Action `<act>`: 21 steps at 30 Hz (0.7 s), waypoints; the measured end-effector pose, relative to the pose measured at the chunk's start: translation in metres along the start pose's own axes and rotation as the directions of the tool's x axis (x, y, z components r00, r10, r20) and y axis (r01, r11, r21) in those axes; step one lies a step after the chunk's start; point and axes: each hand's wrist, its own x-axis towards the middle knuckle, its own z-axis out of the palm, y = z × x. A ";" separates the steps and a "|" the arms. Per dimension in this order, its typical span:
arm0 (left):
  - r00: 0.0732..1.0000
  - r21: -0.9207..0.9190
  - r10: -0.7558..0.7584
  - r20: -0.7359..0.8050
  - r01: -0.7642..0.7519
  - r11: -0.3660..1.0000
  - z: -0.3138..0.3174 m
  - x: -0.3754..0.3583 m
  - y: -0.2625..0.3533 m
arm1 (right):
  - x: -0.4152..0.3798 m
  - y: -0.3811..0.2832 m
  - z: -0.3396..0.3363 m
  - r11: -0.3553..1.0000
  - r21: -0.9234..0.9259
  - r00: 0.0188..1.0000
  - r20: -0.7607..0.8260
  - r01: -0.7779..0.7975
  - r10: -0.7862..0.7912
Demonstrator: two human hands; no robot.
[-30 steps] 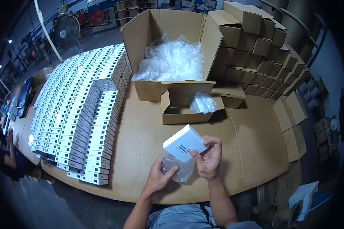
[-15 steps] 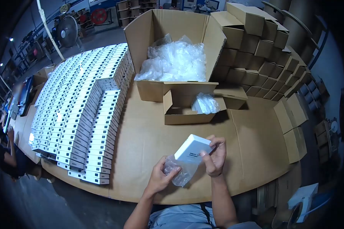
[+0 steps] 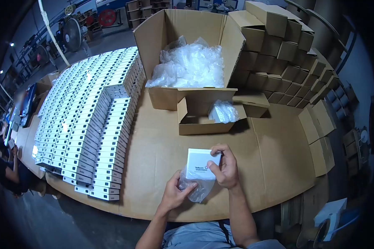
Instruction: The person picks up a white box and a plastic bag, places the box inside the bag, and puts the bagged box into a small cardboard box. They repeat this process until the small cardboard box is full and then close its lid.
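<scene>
A small white box [image 3: 200, 162] with dark print is held over the table's front part. My right hand [image 3: 226, 168] grips its right side, thumb on the printed face. Below it my left hand [image 3: 176, 191] pinches a clear bubble-wrap bag [image 3: 199, 191], whose mouth overlaps the box's lower end. Further back stands a small open carton [image 3: 205, 129] with a bubble-wrapped item [image 3: 223, 112] inside. Behind that, a large open carton [image 3: 162, 97] holds a heap of clear bubble wrap [image 3: 191, 62].
Rows of stacked white boxes [image 3: 83, 120] cover the table's left side. Brown cartons [image 3: 278, 62] are piled at the back right, with open flaps [image 3: 320, 141] at the right edge. At far left a person's arm [image 3: 14, 166] shows, apart from my hands.
The white box has turned more upright and shifted left, its lower end now at the bag's mouth. My right hand moved left with it; my left hand has barely moved.
</scene>
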 end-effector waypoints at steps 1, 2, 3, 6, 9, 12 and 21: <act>1.000 0.004 0.016 -0.008 -0.016 1.000 0.000 0.000 0.000 | -0.001 0.001 0.002 0.995 0.036 0.995 -0.008 -0.094 0.095; 0.999 0.008 0.034 -0.015 -0.034 0.999 0.000 0.000 0.000 | -0.002 0.003 0.001 0.990 -0.009 0.990 -0.001 -0.140 0.140; 0.999 -0.033 0.008 -0.033 -0.009 0.999 -0.002 0.002 -0.008 | -0.002 0.005 0.001 0.984 0.008 0.984 0.019 -0.176 0.176; 0.985 -0.119 -0.160 -0.060 0.152 0.981 -0.014 0.002 -0.023 | -0.005 0.014 0.001 0.966 -0.024 0.958 0.125 -0.258 0.259; 0.982 -0.350 -0.100 -0.161 0.038 0.936 -0.004 0.006 -0.019 | -0.015 0.001 0.016 0.927 0.290 0.970 0.026 -0.239 0.241; 0.973 -0.343 -0.072 -0.218 -0.007 0.939 -0.007 0.012 -0.020 | -0.031 0.014 0.008 0.894 0.316 0.943 0.014 -0.318 0.331; 0.984 -0.119 0.025 -0.176 -0.047 0.992 -0.028 0.014 -0.034 | -0.048 0.028 0.007 0.936 0.208 0.954 -0.035 -0.284 0.297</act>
